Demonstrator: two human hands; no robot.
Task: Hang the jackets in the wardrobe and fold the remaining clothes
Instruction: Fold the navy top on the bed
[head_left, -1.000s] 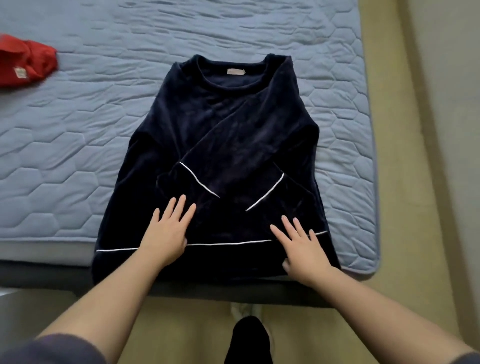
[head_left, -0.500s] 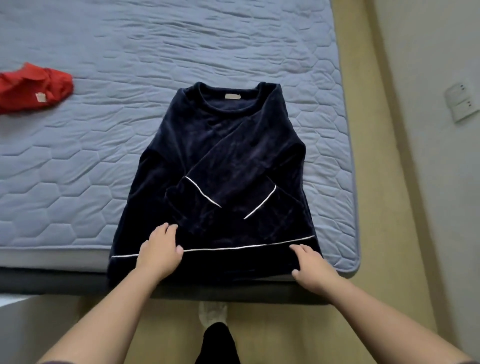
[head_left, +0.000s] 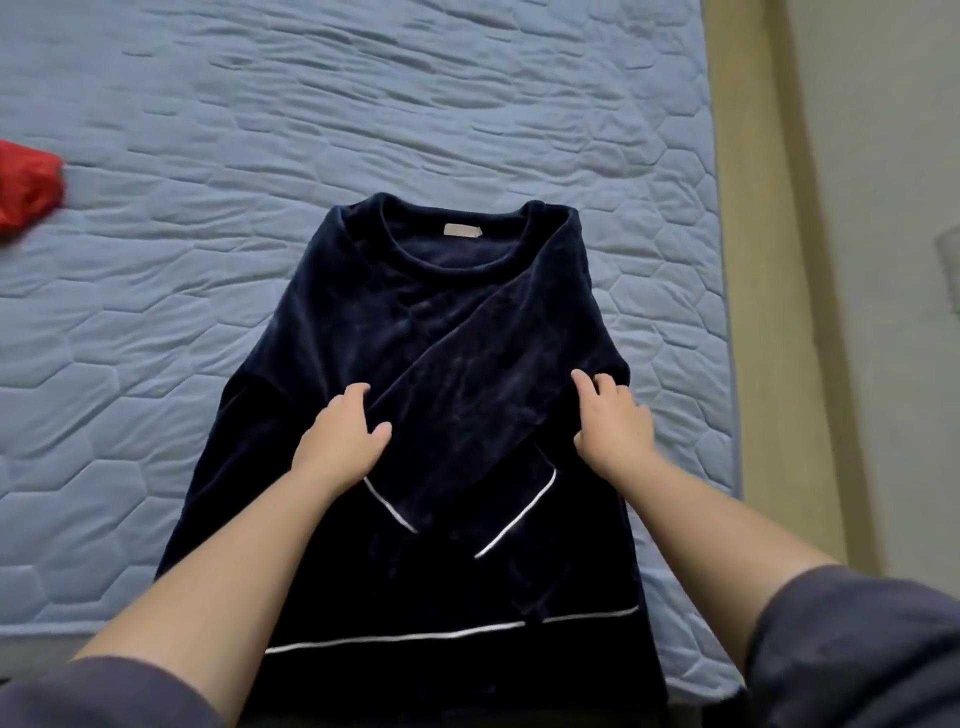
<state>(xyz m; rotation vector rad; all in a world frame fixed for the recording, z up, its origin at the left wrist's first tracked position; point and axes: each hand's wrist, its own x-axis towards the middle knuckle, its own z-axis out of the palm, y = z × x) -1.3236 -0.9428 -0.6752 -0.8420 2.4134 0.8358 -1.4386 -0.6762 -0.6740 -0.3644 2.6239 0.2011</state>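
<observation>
A dark navy sweater (head_left: 457, 332) with white piping lies flat on the bed, collar away from me, both sleeves crossed over its front. Its hem hangs over the near bed edge. My left hand (head_left: 340, 436) is on the sweater's middle at the left, thumb and fingers curled round the edge of the folded sleeve. At the right, my right hand (head_left: 613, 421) sits level with it, fingers curled into the fabric near the side seam. A red garment (head_left: 26, 192) lies bunched at the bed's far left.
The blue quilted mattress (head_left: 363, 104) stretches away to the left and beyond the sweater. A strip of tan floor (head_left: 758, 260) and a pale wall (head_left: 883, 156) run along the right side of the bed.
Both hands left the sweater's hem and moved up to its middle, where their fingers curled into the fabric. The view has come closer to the bed.
</observation>
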